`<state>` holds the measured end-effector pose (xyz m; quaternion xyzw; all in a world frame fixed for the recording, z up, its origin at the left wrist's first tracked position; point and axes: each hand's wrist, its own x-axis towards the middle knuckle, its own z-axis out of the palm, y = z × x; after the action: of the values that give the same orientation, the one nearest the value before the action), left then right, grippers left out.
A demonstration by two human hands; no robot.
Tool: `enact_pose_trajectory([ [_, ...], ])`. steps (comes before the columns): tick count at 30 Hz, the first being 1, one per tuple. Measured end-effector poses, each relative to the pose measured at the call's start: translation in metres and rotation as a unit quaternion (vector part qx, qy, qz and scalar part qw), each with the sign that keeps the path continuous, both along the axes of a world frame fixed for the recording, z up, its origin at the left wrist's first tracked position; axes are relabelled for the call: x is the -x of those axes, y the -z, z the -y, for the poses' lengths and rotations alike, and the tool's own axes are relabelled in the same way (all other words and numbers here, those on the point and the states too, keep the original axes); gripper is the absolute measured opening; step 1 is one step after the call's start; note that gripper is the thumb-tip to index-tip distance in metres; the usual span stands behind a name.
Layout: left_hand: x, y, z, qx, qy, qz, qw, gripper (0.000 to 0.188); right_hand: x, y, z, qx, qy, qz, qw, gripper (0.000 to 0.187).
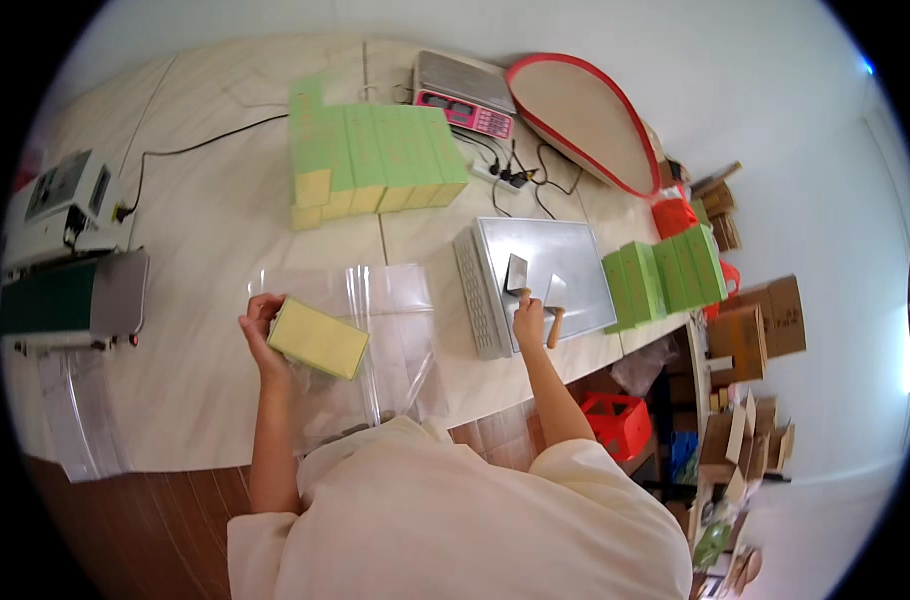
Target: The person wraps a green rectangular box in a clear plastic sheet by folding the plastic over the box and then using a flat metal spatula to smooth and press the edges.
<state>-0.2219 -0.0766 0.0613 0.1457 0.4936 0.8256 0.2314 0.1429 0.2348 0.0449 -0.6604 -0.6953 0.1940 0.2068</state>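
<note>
My left hand (pixel 262 330) is closed on the left end of a pale yellow box (pixel 320 338) with green edges, held tilted above clear plastic film (pixel 400 345). Off to the right, my right hand (pixel 529 323) grips the handle of a scraper (pixel 516 272). Its flat metal blade is over the grey top of a metal box (pixel 495 236), though whether it touches is hard to tell. A second scraper (pixel 556 290) with a wooden handle lies on that same top, right beside my fingers.
Green boxes (pixel 370 150) stand in a row at the back; more green boxes (pixel 665 278) are at the right. Behind are a scale (pixel 465 85), a power strip (pixel 497 177) with cables and a red-rimmed tray (pixel 575 115). A conveyor machine (pixel 75 290) sits left, a red basket (pixel 620 425) below right.
</note>
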Motion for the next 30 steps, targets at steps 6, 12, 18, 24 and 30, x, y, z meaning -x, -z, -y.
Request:
enact_pose_trajectory([
  [6,0.007,0.002,0.012,0.012,0.015,-0.055,0.998,0.076,0.035,-0.048,0.036,-0.075,0.017,0.208,0.975,0.04],
  [12,-0.012,0.027,0.012,-0.034,0.004,0.116,0.993,0.066,0.119,-0.096,0.121,-0.133,-0.311,-0.066,0.939,0.042],
  [18,-0.032,0.145,0.07,0.211,-0.068,-0.015,0.975,0.064,0.239,-0.158,0.242,-0.099,-0.563,-0.103,0.814,0.077],
  [24,-0.063,0.122,0.111,0.232,0.223,0.326,0.889,0.068,0.256,-0.15,0.257,-0.086,-0.586,-0.002,0.806,0.077],
  [30,-0.067,0.007,0.09,0.164,0.149,-0.059,0.973,0.062,0.21,-0.177,0.278,-0.127,-0.6,-0.178,0.769,0.086],
])
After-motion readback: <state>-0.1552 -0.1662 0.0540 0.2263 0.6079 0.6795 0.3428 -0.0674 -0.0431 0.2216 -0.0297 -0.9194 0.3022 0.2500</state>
